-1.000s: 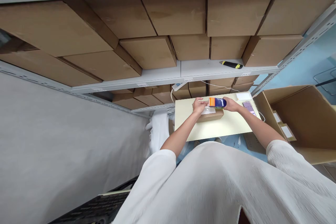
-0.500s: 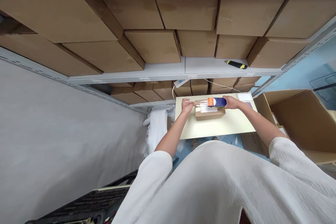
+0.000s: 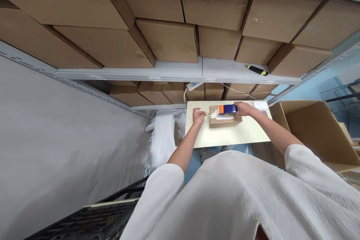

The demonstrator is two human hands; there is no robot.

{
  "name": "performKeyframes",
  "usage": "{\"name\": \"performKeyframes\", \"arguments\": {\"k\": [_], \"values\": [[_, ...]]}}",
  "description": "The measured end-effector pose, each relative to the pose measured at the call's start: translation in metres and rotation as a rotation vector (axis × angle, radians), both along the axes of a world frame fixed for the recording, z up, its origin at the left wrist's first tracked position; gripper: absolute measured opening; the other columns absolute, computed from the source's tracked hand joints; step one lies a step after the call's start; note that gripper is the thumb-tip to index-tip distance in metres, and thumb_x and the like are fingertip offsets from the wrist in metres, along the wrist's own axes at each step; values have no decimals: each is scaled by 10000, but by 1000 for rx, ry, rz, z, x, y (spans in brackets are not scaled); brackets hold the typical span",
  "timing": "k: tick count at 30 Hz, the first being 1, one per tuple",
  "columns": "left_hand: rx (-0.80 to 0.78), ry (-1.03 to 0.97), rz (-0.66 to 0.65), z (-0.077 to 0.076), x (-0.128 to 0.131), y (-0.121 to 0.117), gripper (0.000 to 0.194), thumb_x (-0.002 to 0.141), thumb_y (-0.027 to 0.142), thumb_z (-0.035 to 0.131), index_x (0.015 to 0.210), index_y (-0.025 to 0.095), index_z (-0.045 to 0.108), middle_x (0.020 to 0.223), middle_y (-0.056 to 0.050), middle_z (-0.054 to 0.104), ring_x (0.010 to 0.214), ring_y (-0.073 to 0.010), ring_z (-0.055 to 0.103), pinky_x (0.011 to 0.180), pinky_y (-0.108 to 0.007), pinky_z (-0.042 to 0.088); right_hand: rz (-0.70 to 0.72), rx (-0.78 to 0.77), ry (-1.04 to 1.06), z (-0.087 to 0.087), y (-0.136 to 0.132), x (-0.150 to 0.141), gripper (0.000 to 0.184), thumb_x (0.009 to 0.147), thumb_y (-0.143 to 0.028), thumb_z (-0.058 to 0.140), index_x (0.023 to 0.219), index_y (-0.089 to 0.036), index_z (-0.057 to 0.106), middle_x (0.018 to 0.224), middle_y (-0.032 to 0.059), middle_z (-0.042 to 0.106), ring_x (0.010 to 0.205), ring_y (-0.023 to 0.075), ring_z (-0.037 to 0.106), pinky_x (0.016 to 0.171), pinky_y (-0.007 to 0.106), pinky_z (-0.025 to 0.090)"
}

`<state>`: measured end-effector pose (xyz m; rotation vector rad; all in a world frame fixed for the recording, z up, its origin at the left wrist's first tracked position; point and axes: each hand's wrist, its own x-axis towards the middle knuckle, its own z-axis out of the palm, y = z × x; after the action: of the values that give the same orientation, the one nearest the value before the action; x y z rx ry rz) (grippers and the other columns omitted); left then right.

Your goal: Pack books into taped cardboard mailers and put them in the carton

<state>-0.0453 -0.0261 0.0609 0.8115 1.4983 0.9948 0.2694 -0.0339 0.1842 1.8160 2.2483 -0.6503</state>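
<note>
A small brown cardboard box with a white label lies on a pale yellow table. My right hand is closed round a blue and orange tape dispenser held on top of the box. A short strip of clear tape runs from the dispenser toward the box's left end. My left hand hovers just left of the box, its fingers loosely curled and apart, holding nothing I can see.
Grey metal shelving stacked with brown cartons stands behind the table. A yellow and black utility knife lies on the shelf. A large open carton stands at the right, a black crate at the lower left, white plastic bags beside the table.
My left hand drew the tape out to the left and has now come off the box. The dispenser moved left along the box top. The camera tilted slightly.
</note>
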Motion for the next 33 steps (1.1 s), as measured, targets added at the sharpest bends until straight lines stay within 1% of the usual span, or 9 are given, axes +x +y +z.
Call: {"name": "performKeyframes", "arguments": {"k": [7,12,16,21,23,26,28,30,33], "values": [[-22,-30,40,-34,-3,4,508,694,44,718,1087,272,493,754,66,724,875,-174,777,943,-342,579,40,-16,-123,6,11,-24,387,812,-360,895,1128,-240,707,1150,132,818,969,311,748,721,328,471],[-43,-52,39,-55,16,-2,414,755,52,719,1072,255,546,759,48,696,852,-178,759,931,-334,582,44,-50,-209,14,10,-34,401,871,-424,846,1185,-234,685,1195,127,818,1010,304,758,715,322,471],[-41,8,-22,-63,31,-9,378,827,108,770,1138,235,595,853,7,721,886,-199,755,930,-352,587,58,-58,-232,17,6,-37,384,871,-384,833,1184,-229,672,1216,121,811,1060,298,748,715,315,461],[-35,139,-11,-61,35,-13,383,870,122,763,1211,219,619,1184,-90,738,1007,-215,737,1004,-390,574,52,-51,-224,17,4,-38,383,874,-396,840,1177,-231,674,1233,123,802,1096,303,735,751,313,473],[8,146,-36,-59,31,-16,332,898,109,713,1202,217,636,1209,-91,741,1047,-211,743,1016,-377,575,52,-51,-215,17,4,-38,385,882,-412,837,1180,-231,674,1232,124,802,1094,303,734,751,316,473],[83,110,-200,-55,23,-21,280,954,104,622,1201,225,670,1130,-63,780,1043,-201,766,1007,-359,590,48,-55,-199,16,2,-38,380,887,-405,831,1183,-228,672,1244,123,799,1074,297,738,739,319,468],[95,160,-317,-50,16,-24,305,968,113,607,1240,224,687,1135,-76,795,1038,-223,777,998,-388,603,43,-58,-188,15,1,-38,371,887,-384,828,1183,-227,668,1246,120,798,1061,291,740,732,318,466],[175,281,-375,-41,11,-23,364,967,108,604,1303,218,693,1240,-112,790,1124,-260,767,1040,-432,598,40,-58,-175,13,0,-37,364,888,-372,827,1180,-228,664,1238,114,797,1053,286,742,732,314,465],[434,429,-474,-23,11,-19,481,968,72,574,1416,218,670,1441,-134,730,1350,-295,681,1172,-473,537,45,-57,-148,12,0,-36,371,879,-352,839,1177,-224,661,1219,112,796,1043,278,741,750,307,474]]}}
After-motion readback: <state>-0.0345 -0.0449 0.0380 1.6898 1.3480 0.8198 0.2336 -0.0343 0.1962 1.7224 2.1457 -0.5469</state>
